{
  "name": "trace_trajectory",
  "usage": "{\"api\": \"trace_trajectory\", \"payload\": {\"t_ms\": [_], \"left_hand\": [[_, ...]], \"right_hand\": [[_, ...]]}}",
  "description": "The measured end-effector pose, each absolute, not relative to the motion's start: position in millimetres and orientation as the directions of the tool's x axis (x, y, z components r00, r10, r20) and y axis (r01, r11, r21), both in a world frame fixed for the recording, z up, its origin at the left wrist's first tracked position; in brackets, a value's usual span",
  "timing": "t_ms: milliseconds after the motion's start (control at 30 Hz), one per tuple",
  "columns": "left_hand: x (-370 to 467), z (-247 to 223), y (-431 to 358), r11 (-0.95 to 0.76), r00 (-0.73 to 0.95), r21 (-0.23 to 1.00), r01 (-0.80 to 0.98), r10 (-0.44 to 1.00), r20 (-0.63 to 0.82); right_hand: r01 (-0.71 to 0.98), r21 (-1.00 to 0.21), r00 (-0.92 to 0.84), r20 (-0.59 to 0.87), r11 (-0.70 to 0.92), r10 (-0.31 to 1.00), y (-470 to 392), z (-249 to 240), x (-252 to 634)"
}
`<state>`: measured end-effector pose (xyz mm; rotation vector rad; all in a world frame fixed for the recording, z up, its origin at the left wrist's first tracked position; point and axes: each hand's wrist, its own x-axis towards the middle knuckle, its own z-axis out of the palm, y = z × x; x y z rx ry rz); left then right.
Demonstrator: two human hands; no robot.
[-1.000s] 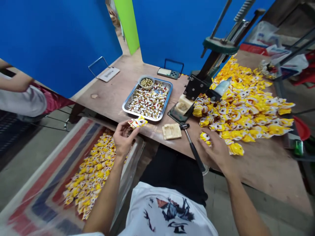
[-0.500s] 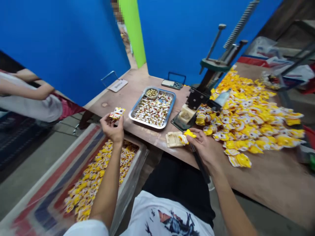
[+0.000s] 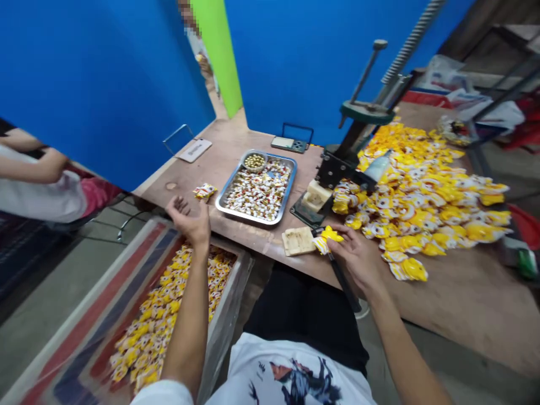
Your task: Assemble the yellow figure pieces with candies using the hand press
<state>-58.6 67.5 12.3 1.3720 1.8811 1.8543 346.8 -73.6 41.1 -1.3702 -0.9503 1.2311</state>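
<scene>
My left hand (image 3: 189, 222) is held over the near left table edge, fingers spread and palm up. Just past its thumb is a small yellow, white and red plastic figure (image 3: 205, 192); I cannot tell whether it rests on the table or is in the air. My right hand (image 3: 356, 253) pinches a yellow-and-white plastic figure part (image 3: 327, 240) beside a cream mould block (image 3: 297, 242) at the table's front edge. Behind it stands a hand press (image 3: 337, 163) with another cream block (image 3: 317, 195) on its base.
A metal tray (image 3: 248, 216) of small white, red and gold parts holds a bowl of gold beads (image 3: 255, 162). Yellow pieces (image 3: 439, 208) are heaped at right. A plastic-lined bin (image 3: 169, 304) of figures stands below left. Two phones lie behind the tray. Another person (image 3: 37, 180) sits left.
My left hand has let go of the small figure and its fingers have spread. My right hand has shifted slightly, and the part it holds is now apart from the mould block.
</scene>
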Motion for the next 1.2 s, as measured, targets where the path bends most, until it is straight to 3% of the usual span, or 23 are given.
{"api": "trace_trajectory", "payload": {"t_ms": [133, 267, 333, 400, 467, 533, 633, 767, 1000, 1100, 1200], "left_hand": [[-10, 28, 28, -0.342, -0.409, 0.747, 0.57, 0.671, 0.619], [-21, 49, 40, -0.274, -0.489, 0.716, 0.642, 0.573, 0.658], [-13, 59, 38, -0.329, -0.457, 0.713, 0.619, 0.588, 0.668], [22, 61, 16, -0.468, -0.228, 0.728, 0.5, 0.74, 0.633], [75, 54, -17, -0.509, 0.136, 0.808, 0.296, 0.86, 0.492], [128, 41, -47, -0.475, 0.228, 0.857, 0.201, 0.873, 0.43], [173, 22, -64, -0.388, 0.087, 0.916, 0.1, 0.921, 0.381], [172, 14, -38, -0.338, -0.059, 0.938, 0.079, 0.938, 0.343], [184, 11, 27, -0.315, -0.128, 0.946, 0.08, 0.937, 0.324], [197, 13, 38, -0.316, -0.119, 0.941, 0.119, 0.937, 0.33], [203, 16, 41, -0.367, -0.094, 0.883, 0.294, 0.908, 0.408]], "right_hand": [[-0.197, -0.967, 0.153, -0.195, -0.164, 0.969, -63, 42, 338], [-0.22, -0.97, 0.18, -0.144, -0.103, 0.973, -65, 44, 336], [-0.273, -0.955, 0.162, -0.165, -0.116, 0.973, -68, 44, 337], [-0.344, -0.93, 0.151, -0.191, -0.13, 0.97, -68, 44, 338], [-0.407, -0.906, 0.16, -0.2, -0.12, 0.967, -66, 44, 337], [-0.452, -0.885, 0.164, -0.205, -0.111, 0.965, -61, 44, 334], [-0.479, -0.869, 0.121, -0.207, -0.126, 0.971, -53, 45, 330], [-0.487, -0.86, 0.022, -0.185, -0.151, 0.983, -38, 47, 335], [-0.276, -0.958, 0.397, -0.044, 0.073, 0.917, 3, 49, 389], [-0.267, -0.96, 0.451, -0.045, 0.087, 0.891, 30, 57, 421], [-0.235, -0.967, 0.436, -0.012, 0.102, 0.9, 70, 81, 449]]}}
